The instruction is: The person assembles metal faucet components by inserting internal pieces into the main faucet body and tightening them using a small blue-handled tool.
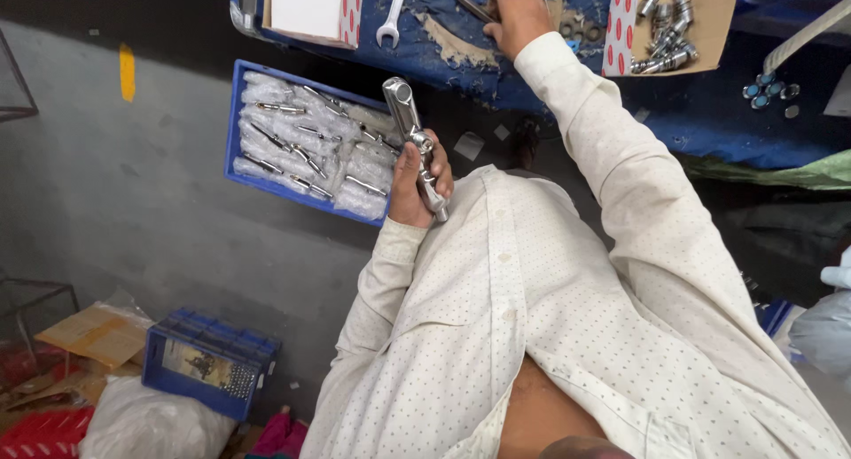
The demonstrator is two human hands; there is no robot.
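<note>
My left hand (pixel 415 182) is closed around a chrome tap body (pixel 413 138), held upright close to my chest, its square head pointing up. My right hand (pixel 516 14) reaches out along a white dotted sleeve to the blue workbench (pixel 532 78). There its fingers grip a bent metal pipe piece (pixel 470 3). The fingertips are partly hidden by the top edge of the view.
A blue crate (pixel 238 122) of plastic-wrapped chrome parts sits below the bench at left. On the bench lie a spanner (pixel 391 16), a white carton (pixel 310 7), a cardboard box of chrome fittings (pixel 669 34) and small round caps (pixel 768 91). A smaller blue crate (pixel 208 361) stands on the floor.
</note>
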